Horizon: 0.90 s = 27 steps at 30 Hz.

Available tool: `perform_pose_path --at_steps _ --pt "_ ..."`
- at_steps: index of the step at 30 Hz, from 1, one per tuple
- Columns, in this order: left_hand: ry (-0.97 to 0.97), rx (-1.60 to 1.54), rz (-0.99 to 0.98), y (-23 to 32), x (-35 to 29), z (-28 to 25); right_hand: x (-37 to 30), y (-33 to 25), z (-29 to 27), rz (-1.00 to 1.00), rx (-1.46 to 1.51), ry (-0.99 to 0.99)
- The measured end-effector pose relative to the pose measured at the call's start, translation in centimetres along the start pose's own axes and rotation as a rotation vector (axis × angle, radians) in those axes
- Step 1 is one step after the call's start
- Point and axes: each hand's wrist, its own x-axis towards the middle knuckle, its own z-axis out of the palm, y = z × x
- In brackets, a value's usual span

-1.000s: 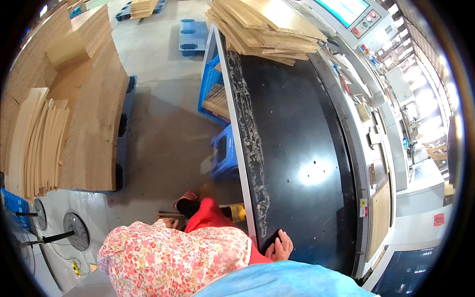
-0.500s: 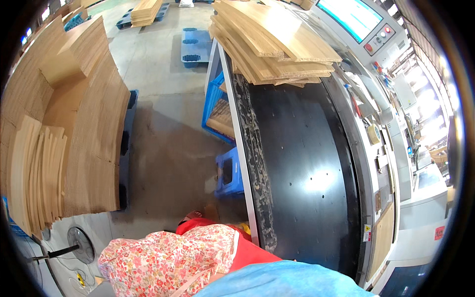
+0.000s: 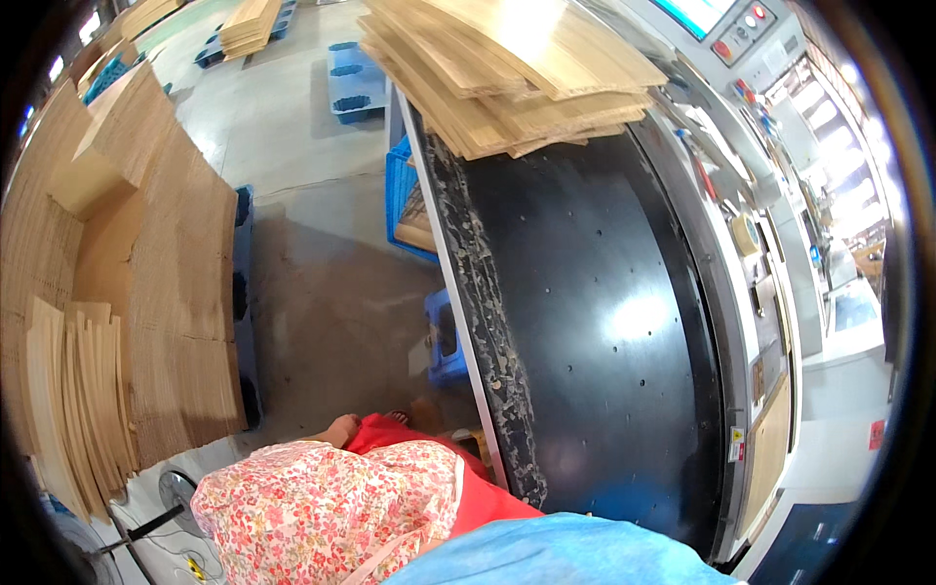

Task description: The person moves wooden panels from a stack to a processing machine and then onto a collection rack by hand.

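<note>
My left hand (image 3: 341, 430) just shows past the upper edge of a floral sleeve (image 3: 322, 497), low over the floor beside red clothing. Its fingers are too small and partly hidden to make out, and nothing can be seen in it. My right hand is out of sight. To the right stretches a black machine bed (image 3: 585, 292) dotted with small holes. At its far end lies a loose, fanned stack of wood-grain boards (image 3: 507, 88).
On the left, tall stacks of wood-grain panels (image 3: 185, 292) sit on a blue pallet (image 3: 244, 292), with narrow strips (image 3: 93, 400) on top. A blue stool (image 3: 446, 341) and a blue crate (image 3: 398, 200) stand beside the bed. A tape roll (image 3: 745, 235) lies on the machine's right side.
My left hand has come into view beyond the floral sleeve. The view has shifted slightly, so the board stack appears farther left. The boards keep their arrangement.
</note>
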Motion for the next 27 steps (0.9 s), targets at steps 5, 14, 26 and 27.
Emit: perform_pose_path --at_steps 5,14,26,27 --pt "-0.021 -0.020 0.082 4.9 2.3 -1.9 1.0 -2.5 -2.7 0.016 0.084 -0.049" --pt "0.143 0.066 0.180 4.8 3.5 -2.2 -0.9 0.2 -0.9 0.286 0.150 -0.222" --pt "-0.111 0.166 -0.052 4.0 1.5 -2.6 -4.9 5.8 2.6 0.042 -0.021 -0.084" --pt "-0.077 0.147 -0.009 3.8 1.4 -2.3 -4.6 5.8 2.1 0.082 0.009 -0.159"
